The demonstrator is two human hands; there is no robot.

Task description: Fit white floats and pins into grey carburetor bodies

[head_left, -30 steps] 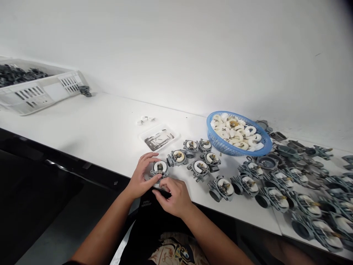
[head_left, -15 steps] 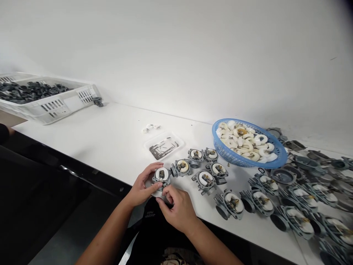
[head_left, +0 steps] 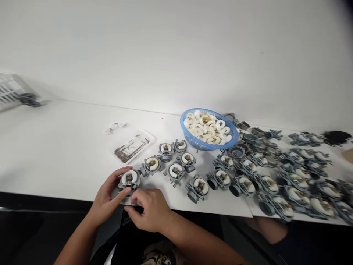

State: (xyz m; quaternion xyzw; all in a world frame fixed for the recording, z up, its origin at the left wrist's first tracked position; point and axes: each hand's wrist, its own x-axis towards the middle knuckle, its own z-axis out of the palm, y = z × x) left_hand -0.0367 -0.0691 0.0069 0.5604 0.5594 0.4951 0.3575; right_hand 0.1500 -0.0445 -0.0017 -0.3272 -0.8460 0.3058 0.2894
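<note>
A grey metal carburetor body (head_left: 135,183) with a white float on top rests at the table's front edge. My left hand (head_left: 106,200) is wrapped round its left side, with the thumb on the near rim. Close to the near right side of the same carburetor is my right hand (head_left: 153,209), its fingers curled and pinched. Whatever those fingertips hold, if anything, is hidden. Just to the right stands another carburetor (head_left: 151,165) with a cream float. Behind the hands lies a white tray (head_left: 150,137) of thin metal pins.
A blue basket (head_left: 209,146) full of white floats stands at the back. Many carburetors (head_left: 246,185) with floats cover the right side. A white crate (head_left: 11,88) is at the far left, and loose floats (head_left: 117,126) lie behind the tray. Another person's arm (head_left: 268,228) shows below the table edge.
My view has swung to the right, so more carburetors and another person's arm show. Both hands stay at the same carburetor in nearly the same pose.
</note>
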